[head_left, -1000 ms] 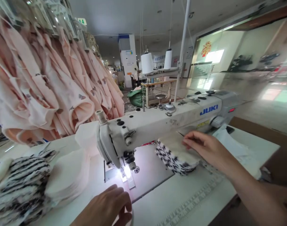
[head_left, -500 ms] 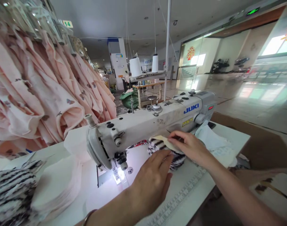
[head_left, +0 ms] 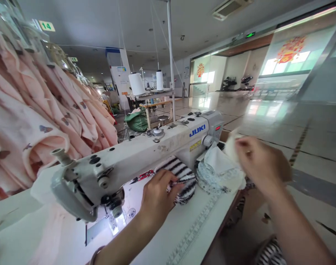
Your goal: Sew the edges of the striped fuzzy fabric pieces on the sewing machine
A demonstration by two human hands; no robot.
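A rounded, fuzzy black-and-white striped fabric piece (head_left: 188, 180) lies under the sewing machine arm. My left hand (head_left: 158, 193) is at its near left edge, fingers curled and thumb bent toward them, gripping the fabric. To the right, my right hand (head_left: 256, 158) is raised past the table edge, blurred by motion. Its closed fingers pinch a thin cream piece (head_left: 232, 147), which hangs beside a pile of white and pale printed fabric (head_left: 220, 171). The sewing machine (head_left: 145, 151) stands behind both hands, its needle area (head_left: 115, 222) lit.
Pink garments (head_left: 74, 114) hang in a row at left. Thread cones (head_left: 136, 84) stand on a rack behind the machine. A ruler strip (head_left: 194, 224) runs along the front of the table (head_left: 154, 244). More striped fabric (head_left: 271, 252) lies below at right.
My right hand has lifted the cream piece off the striped fabric and carried it right. My left hand has curled from lying flat. The view has turned right.
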